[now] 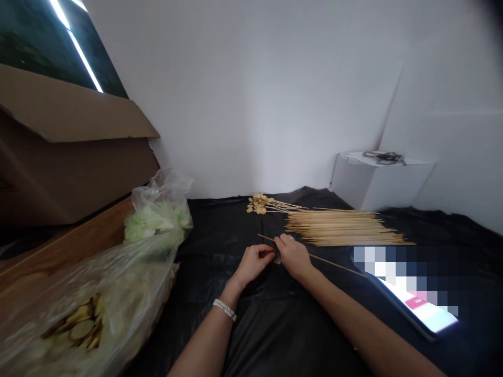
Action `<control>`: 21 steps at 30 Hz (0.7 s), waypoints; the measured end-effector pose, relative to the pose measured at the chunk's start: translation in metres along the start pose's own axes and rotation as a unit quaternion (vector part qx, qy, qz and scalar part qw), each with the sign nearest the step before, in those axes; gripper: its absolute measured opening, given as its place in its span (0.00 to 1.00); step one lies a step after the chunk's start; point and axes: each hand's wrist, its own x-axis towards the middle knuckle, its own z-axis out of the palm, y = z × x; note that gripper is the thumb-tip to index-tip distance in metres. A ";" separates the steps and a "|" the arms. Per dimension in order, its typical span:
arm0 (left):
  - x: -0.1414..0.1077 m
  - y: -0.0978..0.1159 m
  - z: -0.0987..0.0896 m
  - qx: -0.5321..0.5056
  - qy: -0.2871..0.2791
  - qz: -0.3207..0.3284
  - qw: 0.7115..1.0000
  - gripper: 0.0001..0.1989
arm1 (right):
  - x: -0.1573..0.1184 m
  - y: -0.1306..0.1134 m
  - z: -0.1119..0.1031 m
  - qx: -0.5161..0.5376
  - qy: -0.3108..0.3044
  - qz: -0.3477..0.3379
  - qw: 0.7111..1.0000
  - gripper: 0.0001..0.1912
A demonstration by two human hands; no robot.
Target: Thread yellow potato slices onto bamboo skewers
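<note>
In the middle of the head view, my right hand (294,257) is closed around a thin bamboo skewer (334,263). The skewer's tip sticks out past the fingers to the upper left, and its long end runs to the lower right. Close beside it, my left hand (253,263) has thumb and fingertips pinched together; what they grip is hidden. A small pale piece (277,258) shows between the two hands. Beyond them lies a pile of bare skewers (341,228). To its left, several skewers carry round yellowish slices (259,204) at their ends.
An opened plastic bag (129,283) with yellowish slices (82,327) stands at left, before a bag of pale green pieces (157,220). A cardboard box (74,167) is behind. A lit phone (420,303) lies right on black sheeting (259,335); a white box (361,180) stands back right.
</note>
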 end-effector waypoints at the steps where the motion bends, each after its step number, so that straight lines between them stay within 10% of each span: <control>1: 0.000 0.000 0.000 -0.003 -0.002 0.005 1.000 0.15 | -0.002 -0.003 0.004 0.015 -0.012 -0.007 1.000 0.13; 13: 0.002 0.014 -0.004 0.089 -0.077 -0.029 0.993 0.14 | -0.006 0.000 0.018 0.078 -0.081 0.027 0.993 0.10; 21: -0.066 0.114 -0.087 0.019 -0.153 -0.040 0.987 0.22 | -0.008 0.002 0.024 0.075 -0.066 0.014 0.995 0.14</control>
